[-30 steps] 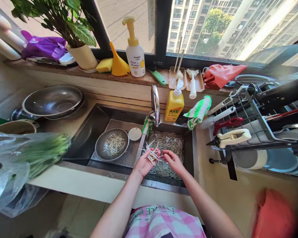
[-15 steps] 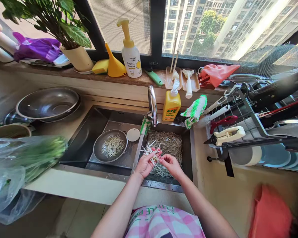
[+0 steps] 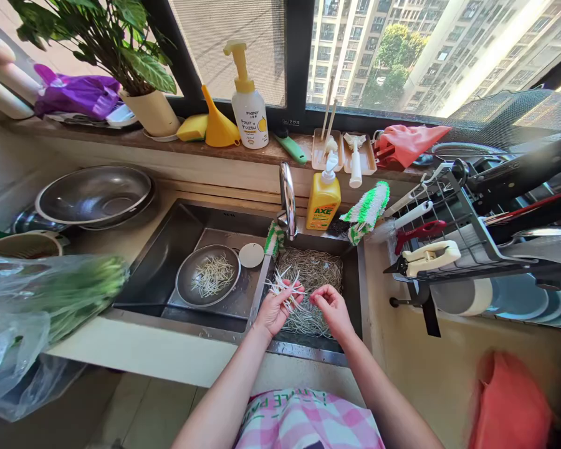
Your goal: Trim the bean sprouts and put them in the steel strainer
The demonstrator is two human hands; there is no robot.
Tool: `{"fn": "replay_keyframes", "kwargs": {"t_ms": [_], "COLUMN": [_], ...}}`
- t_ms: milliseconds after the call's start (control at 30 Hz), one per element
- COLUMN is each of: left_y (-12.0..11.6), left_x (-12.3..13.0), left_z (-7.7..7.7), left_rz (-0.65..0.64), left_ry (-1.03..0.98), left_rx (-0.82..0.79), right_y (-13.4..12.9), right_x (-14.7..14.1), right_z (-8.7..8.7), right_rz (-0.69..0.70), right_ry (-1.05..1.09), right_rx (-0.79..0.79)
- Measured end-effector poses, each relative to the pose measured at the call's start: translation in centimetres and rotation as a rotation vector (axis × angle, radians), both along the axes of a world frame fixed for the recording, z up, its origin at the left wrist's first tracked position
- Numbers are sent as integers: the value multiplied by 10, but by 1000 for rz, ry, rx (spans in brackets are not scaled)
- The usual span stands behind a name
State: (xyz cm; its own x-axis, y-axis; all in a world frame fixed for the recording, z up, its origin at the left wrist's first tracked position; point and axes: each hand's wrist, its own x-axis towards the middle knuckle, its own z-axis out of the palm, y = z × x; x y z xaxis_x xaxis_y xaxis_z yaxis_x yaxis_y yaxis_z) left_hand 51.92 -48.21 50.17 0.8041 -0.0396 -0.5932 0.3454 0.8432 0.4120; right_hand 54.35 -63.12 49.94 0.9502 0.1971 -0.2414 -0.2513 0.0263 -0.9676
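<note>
Over the right sink basin, my left hand (image 3: 275, 310) is closed around a small bunch of white bean sprouts (image 3: 280, 285), whose ends stick out past the fingers. Just to its right is my right hand (image 3: 331, 307), thumb and fingertips pinched together; anything between them is too small to make out. The two hands are slightly apart. Beneath them, a mass of sprouts (image 3: 322, 265) fills much of the right basin (image 3: 350, 274). In the left basin, a round metal bowl (image 3: 183, 280) holds a smaller heap of sprouts (image 3: 214, 275).
A faucet (image 3: 287, 199) rises behind the divider, beside a yellow soap bottle (image 3: 323, 202). A dish rack (image 3: 481, 231) with utensils stands right. Pans (image 3: 93, 194) and a plastic bag of greens (image 3: 79, 299) lie left. A white round lid (image 3: 251, 255) is beside the bowl.
My right hand has moved a little to the right, away from my left hand. My left hand stays nearly in place with the sprouts.
</note>
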Motion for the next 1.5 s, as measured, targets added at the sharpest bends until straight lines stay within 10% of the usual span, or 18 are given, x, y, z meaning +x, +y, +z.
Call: {"fn": "replay_keyframes", "kwargs": {"t_ms": [167,533,667,967,1233,1500], "left_y": [-4,-11,-9,-4,-6,-19], "left_x": [2,2,5,5,10,13], "left_z": [2,5,6,10,17,19], "left_rz": [37,41,96,10,114,201], "left_ry": [-1,-31,13,32,26,-1], "left_rx": [25,55,-38,-92,-146,-89], "right_y": [0,0,-1,-13,-6,7], "right_x": [0,2,8,26,15,-19], "right_z": [7,2,6,25,17,21], "right_rz": [83,134,-50,386,-105,254], "right_ry": [-49,-452,-382,-669,-288,-503], "right_rx": [-39,-651,-541,-566,-303,-390]}}
